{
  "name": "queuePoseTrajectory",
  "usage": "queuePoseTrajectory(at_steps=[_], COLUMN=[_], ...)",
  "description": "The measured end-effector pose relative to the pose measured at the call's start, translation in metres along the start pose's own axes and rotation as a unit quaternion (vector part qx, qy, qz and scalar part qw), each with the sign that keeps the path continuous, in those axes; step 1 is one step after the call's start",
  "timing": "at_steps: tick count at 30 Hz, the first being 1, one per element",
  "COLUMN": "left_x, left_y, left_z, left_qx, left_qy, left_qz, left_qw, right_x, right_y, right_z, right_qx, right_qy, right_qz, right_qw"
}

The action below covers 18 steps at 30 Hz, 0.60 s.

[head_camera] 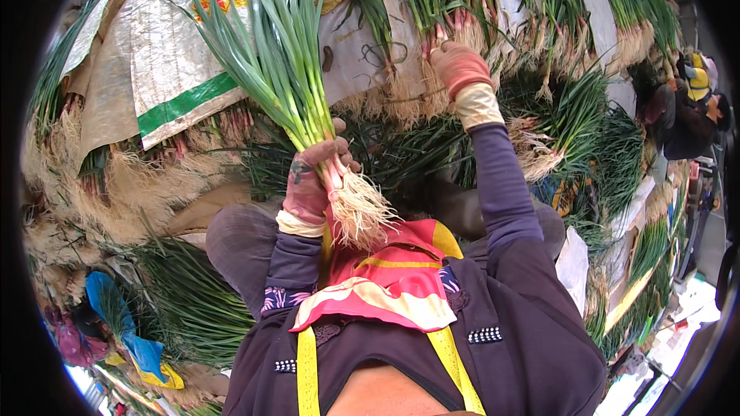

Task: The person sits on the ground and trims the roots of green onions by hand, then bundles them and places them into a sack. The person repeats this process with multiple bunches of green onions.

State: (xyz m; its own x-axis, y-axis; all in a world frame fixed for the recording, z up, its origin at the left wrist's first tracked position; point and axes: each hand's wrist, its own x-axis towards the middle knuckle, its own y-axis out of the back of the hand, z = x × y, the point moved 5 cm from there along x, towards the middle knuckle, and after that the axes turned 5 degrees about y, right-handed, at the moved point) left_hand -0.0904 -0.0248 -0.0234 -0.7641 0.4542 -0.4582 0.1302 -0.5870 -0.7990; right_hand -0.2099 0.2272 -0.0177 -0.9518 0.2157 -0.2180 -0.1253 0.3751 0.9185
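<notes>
My gloved left hand (pixel 315 176) is wrapped around a bunch of green onions (pixel 309 92), just above the pale roots (pixel 364 208). The long leaves fan up and away from me, and the roots hang over my red and yellow apron (pixel 399 266). Further forward, my gloved right hand (pixel 461 69) reaches to a row of green onions (pixel 425 8) laid on pale sheeting. Its fingertips touch the reddish stem bases there; whether they grip a stem is hard to tell. A small thin bunch (pixel 378 23) lies on the sheet between both hands.
A woven plastic sack (pixel 179 58) covers onions at the left. Loose bunches (pixel 555 133) lie right of my right forearm, and a leafy pile (pixel 191 294) sits by my left knee. At the far right a person (pixel 691 121) crouches. A blue plastic sheet (pixel 130 329) lies lower left.
</notes>
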Motion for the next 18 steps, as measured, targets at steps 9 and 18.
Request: queuePoseTrajectory(at_steps=[9, 18], left_x=[-0.003, -0.002], left_y=[-0.016, -0.027], left_z=[-0.013, -0.022], left_qx=[-0.063, -0.078], left_qy=[0.037, 0.041], left_qz=[-0.057, -0.148], left_qw=[0.996, 0.985], right_x=[0.015, 0.051], right_y=[-0.042, 0.002], right_z=[-0.003, 0.060], right_qx=[-0.052, -0.057], right_qy=[0.082, 0.267], right_qz=[-0.023, 0.243], right_qw=[0.995, 0.931])
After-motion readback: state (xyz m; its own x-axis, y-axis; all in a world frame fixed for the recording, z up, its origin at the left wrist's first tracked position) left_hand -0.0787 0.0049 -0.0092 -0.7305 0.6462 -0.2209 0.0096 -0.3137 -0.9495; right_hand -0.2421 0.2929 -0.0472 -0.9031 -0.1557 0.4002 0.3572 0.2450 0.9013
